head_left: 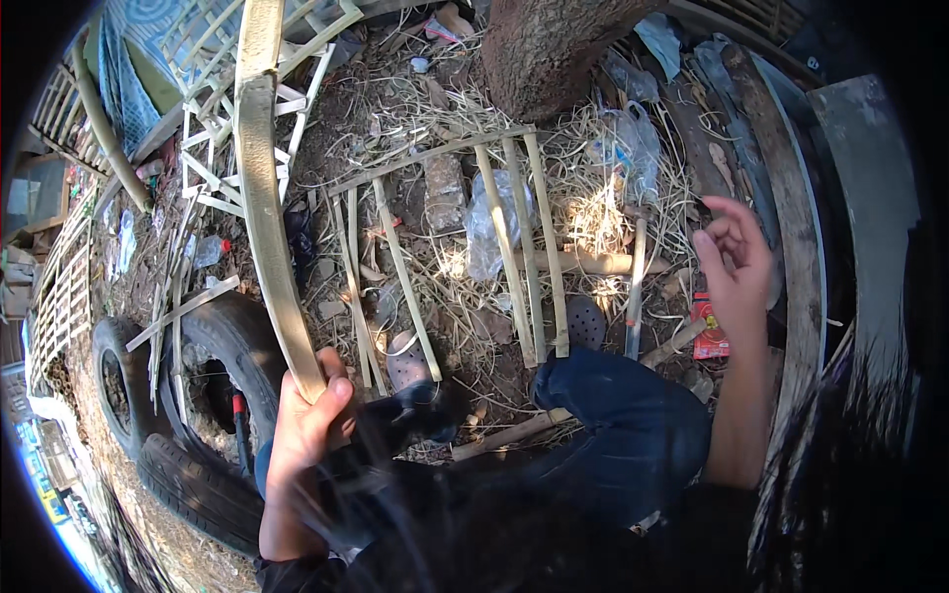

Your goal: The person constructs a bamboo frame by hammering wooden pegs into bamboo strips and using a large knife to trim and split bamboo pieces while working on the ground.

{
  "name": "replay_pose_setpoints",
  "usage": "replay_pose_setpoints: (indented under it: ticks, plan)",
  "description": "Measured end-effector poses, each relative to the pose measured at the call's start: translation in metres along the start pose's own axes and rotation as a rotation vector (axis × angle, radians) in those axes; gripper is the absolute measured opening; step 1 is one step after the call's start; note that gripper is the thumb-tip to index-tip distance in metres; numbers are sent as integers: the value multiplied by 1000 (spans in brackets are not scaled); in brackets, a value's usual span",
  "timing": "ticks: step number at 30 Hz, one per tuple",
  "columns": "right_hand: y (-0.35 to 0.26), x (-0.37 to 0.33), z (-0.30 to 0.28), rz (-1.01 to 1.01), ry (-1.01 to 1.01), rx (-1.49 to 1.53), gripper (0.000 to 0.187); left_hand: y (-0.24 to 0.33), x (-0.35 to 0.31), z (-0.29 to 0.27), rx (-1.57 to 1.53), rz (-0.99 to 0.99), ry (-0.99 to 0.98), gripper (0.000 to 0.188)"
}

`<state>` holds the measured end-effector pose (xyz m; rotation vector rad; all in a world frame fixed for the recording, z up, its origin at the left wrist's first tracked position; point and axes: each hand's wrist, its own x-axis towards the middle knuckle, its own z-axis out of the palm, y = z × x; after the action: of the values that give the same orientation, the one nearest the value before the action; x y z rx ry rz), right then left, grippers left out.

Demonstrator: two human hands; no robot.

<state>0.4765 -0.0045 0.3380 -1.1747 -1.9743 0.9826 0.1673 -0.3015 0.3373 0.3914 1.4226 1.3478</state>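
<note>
My left hand is closed round the lower end of a long split bamboo strip, thumb on its face. The strip rises past the top of the view and has a node partway up. Off to the right, my right hand is raised with nothing in it, its thumb and index finger apart and the other fingers loosely curled. On the ground between the hands lies a bamboo frame, made of a thin crosspiece with several narrow slats running from it toward my feet.
A tree trunk stands at the back, with bamboo shavings strewn before it. Old tyres lie at left, below a white lattice. A plank edges the right side. Plastic bags and a brick lie around.
</note>
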Motion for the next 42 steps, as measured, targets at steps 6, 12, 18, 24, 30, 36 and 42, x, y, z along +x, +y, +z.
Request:
replay_pose_setpoints:
  ticks: [6,12,18,24,30,36,42]
  plan:
    - [259,-49,-10,364,-227,-796,41,8,17,12,258,-18,36,36]
    - [323,-158,49,629,-130,-577,40,-10,18,25,382,34,194,36]
    - [369,-165,36,736,-168,-510,37,-14,35,38,301,-105,46,40]
    - [392,-206,5,905,-123,-591,40,-21,47,47,345,-46,5,38]
    - [315,-217,33,1038,-190,-570,62,-25,50,48,390,-149,6,31]
    - [318,-278,30,1027,-143,-721,57,-8,70,64,579,-283,-224,31]
    - [326,-296,17,1045,-109,-620,51,0,48,58,396,-261,-353,35]
